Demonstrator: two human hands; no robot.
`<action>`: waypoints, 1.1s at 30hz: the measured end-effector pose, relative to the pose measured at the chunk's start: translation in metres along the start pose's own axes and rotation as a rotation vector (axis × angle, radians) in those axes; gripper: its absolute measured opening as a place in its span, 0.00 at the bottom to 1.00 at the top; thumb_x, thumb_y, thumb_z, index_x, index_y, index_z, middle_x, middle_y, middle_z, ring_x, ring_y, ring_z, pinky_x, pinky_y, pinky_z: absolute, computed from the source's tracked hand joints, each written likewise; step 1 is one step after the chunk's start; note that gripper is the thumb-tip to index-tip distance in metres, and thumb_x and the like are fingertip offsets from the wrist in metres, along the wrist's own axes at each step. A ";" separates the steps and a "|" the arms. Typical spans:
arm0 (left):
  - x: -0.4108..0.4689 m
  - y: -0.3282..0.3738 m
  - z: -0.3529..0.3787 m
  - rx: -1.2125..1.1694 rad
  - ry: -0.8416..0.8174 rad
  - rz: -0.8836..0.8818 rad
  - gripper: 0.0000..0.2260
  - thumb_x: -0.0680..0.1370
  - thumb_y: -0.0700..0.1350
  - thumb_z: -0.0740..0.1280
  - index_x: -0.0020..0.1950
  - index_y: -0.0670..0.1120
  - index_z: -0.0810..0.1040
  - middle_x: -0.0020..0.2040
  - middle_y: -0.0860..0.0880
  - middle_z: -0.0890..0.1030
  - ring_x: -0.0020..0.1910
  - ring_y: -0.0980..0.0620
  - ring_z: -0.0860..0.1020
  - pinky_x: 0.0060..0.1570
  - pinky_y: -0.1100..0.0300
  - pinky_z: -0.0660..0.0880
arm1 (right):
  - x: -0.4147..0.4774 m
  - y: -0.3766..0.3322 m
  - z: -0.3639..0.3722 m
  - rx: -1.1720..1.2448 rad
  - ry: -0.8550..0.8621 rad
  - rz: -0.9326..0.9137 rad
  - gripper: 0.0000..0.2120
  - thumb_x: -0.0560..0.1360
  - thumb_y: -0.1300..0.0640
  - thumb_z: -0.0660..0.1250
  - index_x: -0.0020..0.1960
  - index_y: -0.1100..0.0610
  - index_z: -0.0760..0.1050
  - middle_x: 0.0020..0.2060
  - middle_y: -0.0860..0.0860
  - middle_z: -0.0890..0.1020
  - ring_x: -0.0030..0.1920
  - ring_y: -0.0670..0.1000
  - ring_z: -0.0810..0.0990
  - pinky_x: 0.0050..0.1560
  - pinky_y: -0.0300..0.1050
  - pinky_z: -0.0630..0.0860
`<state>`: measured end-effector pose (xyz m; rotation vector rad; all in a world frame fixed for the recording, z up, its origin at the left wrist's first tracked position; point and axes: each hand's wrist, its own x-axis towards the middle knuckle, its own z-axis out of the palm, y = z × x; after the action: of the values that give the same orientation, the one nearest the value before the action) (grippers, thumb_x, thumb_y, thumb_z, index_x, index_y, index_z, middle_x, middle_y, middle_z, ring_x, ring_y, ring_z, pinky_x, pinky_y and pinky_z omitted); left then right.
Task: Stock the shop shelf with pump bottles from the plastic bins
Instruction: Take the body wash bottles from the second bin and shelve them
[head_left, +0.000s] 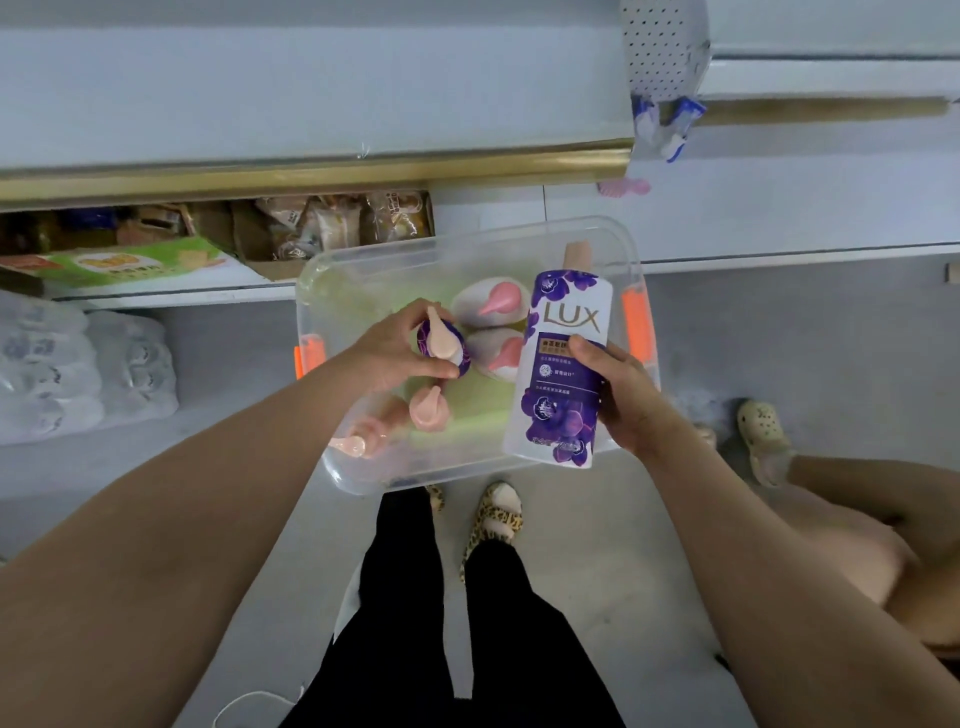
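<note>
The right hand (626, 402) grasps a tall LUX bottle (563, 364) round its lower body, thumb across the label and fingers wrapped behind. It holds the bottle above the right side of the clear plastic bin (332, 457), pump end pointing toward the shelf (779, 208). The left hand (392, 348) is curled round the shoulder of a second purple bottle (447, 345), which stands upright in the bin, with thumb and fingers closing just beneath the pump head. The step in hand appears to be lifting this second bottle out so that both can go to the shelf together. It is best done with a grip on the neck or shoulder rather than the spout (a spout can swivel or sink under load). A straight upward pull should avoid knocking the neighbours over. Four more bottles stand in the bin: two white ones with rose-pink pumps (491, 304) just beside the left hand's bottle, and two pale pink ones (428, 410) nearer the person. The bottles look like smooth, glossy moulded plastic with rounded shoulders and flattened oval bodies, probably slick and weighty if full. Their pump heads are long, curved and tapering. The bin is thin, translucent and round-cornered, with orange clips (638, 322) at its ends. The shelf is flat, pale and matte, and the shelf level above it has a brassy edge strip (311, 169).
</note>
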<state>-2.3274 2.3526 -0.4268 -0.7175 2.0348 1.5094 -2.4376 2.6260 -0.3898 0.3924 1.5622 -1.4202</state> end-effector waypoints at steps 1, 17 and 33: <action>0.001 0.000 0.000 0.002 0.009 0.000 0.31 0.54 0.58 0.80 0.55 0.64 0.73 0.54 0.62 0.78 0.57 0.59 0.77 0.56 0.61 0.72 | 0.000 0.002 0.001 0.009 0.003 0.005 0.30 0.67 0.48 0.77 0.67 0.55 0.76 0.58 0.58 0.84 0.60 0.62 0.82 0.63 0.61 0.77; -0.001 0.020 -0.030 -0.236 0.167 0.020 0.18 0.72 0.48 0.77 0.60 0.50 0.80 0.57 0.50 0.82 0.58 0.50 0.79 0.60 0.55 0.76 | -0.020 -0.001 0.019 -0.021 0.005 0.033 0.32 0.65 0.46 0.77 0.66 0.54 0.75 0.55 0.54 0.85 0.55 0.58 0.85 0.56 0.55 0.82; -0.141 0.154 -0.069 -0.683 0.496 0.177 0.31 0.70 0.65 0.72 0.59 0.41 0.75 0.53 0.40 0.83 0.53 0.41 0.83 0.59 0.44 0.77 | -0.109 -0.101 0.053 -0.189 -0.239 -0.259 0.39 0.56 0.45 0.84 0.63 0.55 0.79 0.56 0.56 0.85 0.55 0.58 0.85 0.52 0.53 0.81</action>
<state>-2.3331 2.3398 -0.2070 -1.3038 1.9250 2.3615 -2.4380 2.5885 -0.2364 -0.0943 1.5725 -1.4375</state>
